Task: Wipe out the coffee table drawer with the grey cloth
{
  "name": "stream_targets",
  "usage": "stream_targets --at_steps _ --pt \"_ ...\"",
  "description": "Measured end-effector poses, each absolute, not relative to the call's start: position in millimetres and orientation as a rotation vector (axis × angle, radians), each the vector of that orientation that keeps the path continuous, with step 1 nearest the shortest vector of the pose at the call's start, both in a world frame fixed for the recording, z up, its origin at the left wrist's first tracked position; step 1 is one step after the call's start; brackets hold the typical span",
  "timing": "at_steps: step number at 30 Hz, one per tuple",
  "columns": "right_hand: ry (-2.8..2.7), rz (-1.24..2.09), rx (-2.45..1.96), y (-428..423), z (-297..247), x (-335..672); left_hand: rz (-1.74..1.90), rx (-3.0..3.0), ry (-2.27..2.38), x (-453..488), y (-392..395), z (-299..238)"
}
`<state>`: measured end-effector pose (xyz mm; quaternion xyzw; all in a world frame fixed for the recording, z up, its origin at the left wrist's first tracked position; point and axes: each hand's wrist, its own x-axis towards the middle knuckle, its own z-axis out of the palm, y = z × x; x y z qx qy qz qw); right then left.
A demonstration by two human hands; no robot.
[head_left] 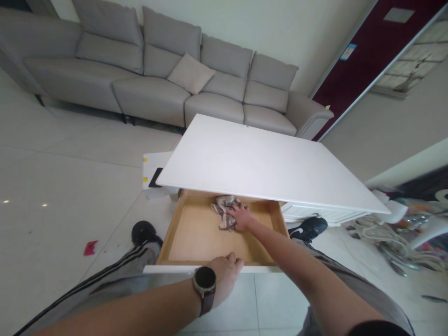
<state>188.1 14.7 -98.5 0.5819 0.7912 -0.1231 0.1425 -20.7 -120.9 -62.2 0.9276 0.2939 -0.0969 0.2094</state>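
Observation:
A wooden drawer (196,233) with a white front is pulled out from under a white tabletop (259,158). My left hand (226,275), a watch on its wrist, is closed over the drawer's front edge with its fingers curled inward. Inside the drawer, toward the back, my right hand (242,217) presses on a crumpled patterned cloth (224,210). The fingers of that hand lie over the cloth's right side against the drawer bottom, and part of the cloth is hidden under them.
Behind the table stands a long grey sofa (154,93) with a beige cushion (191,73). A white box (154,161) is beside the table's left end. Cables and clutter (402,242) lie on the floor at right. A red scrap (90,248) is on the tiles at left. My feet flank the drawer.

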Motion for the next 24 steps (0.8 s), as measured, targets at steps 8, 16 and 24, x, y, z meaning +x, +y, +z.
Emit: stream_targets --at_steps 8,16,24 --pt "2.001 -0.295 1.895 -38.7 -109.8 306.9 -0.388 2.560 0.995 -16.3 -120.4 -53.6" --pt "2.199 -0.506 1.457 -91.2 -114.0 312.8 -0.399 2.556 0.970 -17.3 -118.3 -47.1" --pt "2.274 -0.404 1.304 -95.8 -102.8 290.5 -0.375 2.625 0.853 -21.6 -117.6 -37.8"
